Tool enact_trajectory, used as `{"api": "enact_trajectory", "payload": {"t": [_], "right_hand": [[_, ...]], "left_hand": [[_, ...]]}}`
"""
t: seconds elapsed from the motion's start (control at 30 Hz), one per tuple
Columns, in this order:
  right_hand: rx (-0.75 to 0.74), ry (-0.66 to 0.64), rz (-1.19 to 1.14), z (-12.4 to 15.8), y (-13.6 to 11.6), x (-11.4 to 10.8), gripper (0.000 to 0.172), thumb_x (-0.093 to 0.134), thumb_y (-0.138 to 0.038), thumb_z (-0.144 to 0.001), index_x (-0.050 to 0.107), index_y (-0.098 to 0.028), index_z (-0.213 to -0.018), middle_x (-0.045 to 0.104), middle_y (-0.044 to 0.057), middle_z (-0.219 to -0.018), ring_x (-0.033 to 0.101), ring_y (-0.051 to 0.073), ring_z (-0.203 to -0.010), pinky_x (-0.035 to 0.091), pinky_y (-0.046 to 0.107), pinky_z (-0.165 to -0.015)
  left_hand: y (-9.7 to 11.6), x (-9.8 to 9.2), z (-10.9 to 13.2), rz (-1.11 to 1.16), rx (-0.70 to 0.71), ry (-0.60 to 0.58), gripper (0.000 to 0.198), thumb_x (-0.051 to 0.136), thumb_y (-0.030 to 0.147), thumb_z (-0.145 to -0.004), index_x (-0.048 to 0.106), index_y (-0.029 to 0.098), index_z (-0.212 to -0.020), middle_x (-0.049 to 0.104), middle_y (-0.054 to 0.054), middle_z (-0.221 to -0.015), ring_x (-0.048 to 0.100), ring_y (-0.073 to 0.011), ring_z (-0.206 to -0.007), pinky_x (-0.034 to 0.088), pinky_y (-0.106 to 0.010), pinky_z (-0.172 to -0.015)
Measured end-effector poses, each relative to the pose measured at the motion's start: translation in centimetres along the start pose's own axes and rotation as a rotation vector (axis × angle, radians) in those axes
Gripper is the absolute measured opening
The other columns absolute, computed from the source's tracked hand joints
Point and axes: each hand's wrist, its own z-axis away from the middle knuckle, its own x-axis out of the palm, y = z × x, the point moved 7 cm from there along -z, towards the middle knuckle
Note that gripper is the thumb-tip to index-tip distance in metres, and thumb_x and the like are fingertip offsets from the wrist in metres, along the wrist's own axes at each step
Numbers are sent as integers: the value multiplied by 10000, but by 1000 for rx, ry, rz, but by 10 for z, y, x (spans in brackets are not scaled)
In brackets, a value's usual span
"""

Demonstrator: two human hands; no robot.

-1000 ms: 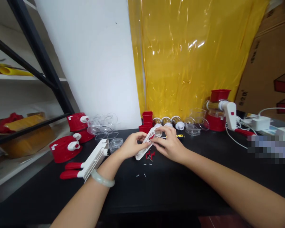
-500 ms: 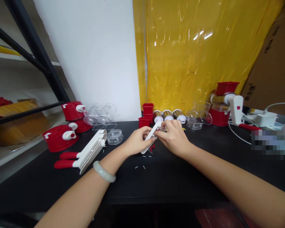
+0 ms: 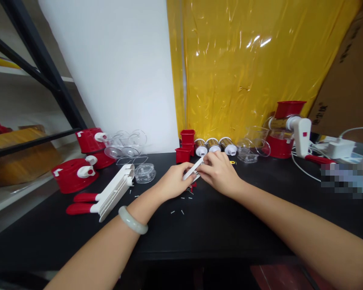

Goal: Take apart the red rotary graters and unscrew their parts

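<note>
My left hand [image 3: 178,180] is closed around the lower end of a white plastic crank arm [image 3: 193,168], held tilted above the table. At its upper end, the fingers of my right hand [image 3: 218,171] are pinched together on the same part; whether they also hold something small is hidden. Below the hands lie small red pieces [image 3: 193,186], partly covered, and several loose screws [image 3: 182,212]. Two white crank handles with red grips [image 3: 115,193] rest to the left of my left hand.
Red bases [image 3: 75,175] and clear plastic parts [image 3: 145,173] stand left. Red hoppers [image 3: 184,155] and metal grater drums [image 3: 213,147] line the back, with more clear housings [image 3: 248,151] beside them. An assembled rotary grater [image 3: 284,137] and white cables [image 3: 305,173] are at right.
The white crank arm has turned slightly in my hands, and its lower end is now more covered by my left hand. Both hands keep their grip. The view has shifted a little.
</note>
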Motion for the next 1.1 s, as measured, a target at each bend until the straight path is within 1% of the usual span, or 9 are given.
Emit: {"api": "enact_trajectory", "payload": {"t": [0.17,0.3,0.4,0.53,0.77,0.9,1.1], "right_hand": [[3,5,-46,2,3,4,149,584,-300,-923,709,-221,-910,539,77,-908,424,223,-865,306,364,-735],[20,-4,-112,4,6,9,133,599,-295,-911,704,-215,-903,529,75,-898,430,217,-853,324,353,-726],[25,0,-160,4,9,12,134,608,-298,-905,710,-212,-893,523,75,-898,433,214,-846,345,352,-726],[35,-8,-215,5,12,14,138,618,-314,-901,732,-238,-917,515,72,-894,436,215,-849,364,352,-723],[43,7,-252,4,13,13,143,622,-316,-900,745,-242,-899,514,62,-877,444,200,-826,387,345,-725],[47,37,-265,4,15,13,144,626,-312,-899,749,-243,-928,525,67,-895,461,202,-845,405,347,-735],[56,29,-272,5,17,16,146,624,-325,-901,749,-250,-908,532,65,-903,466,198,-848,413,340,-744]], "left_hand": [[0,-1,0,11,6,-2,285,593,305,-861,689,197,-1106,743,-44,-973,664,-189,-810,473,-282,-736],[-6,0,-1,79,-40,-26,297,613,351,-851,704,192,-1084,751,-51,-940,682,-198,-797,482,-271,-701],[-12,2,-1,109,-72,-35,308,626,414,-839,725,184,-1020,756,-56,-891,682,-200,-765,476,-263,-661],[-15,0,-2,89,-109,-23,346,653,486,-802,741,176,-927,742,-50,-782,653,-188,-684,437,-249,-586],[-12,-4,-1,62,-126,6,344,653,499,-790,735,179,-887,729,-37,-731,619,-169,-626,403,-241,-558],[-12,-4,-2,30,-120,12,324,646,484,-797,735,187,-892,724,-30,-716,619,-168,-616,402,-238,-554],[-10,-5,-2,28,-110,22,324,643,473,-801,734,182,-913,732,-33,-739,632,-175,-632,418,-242,-568]]}}
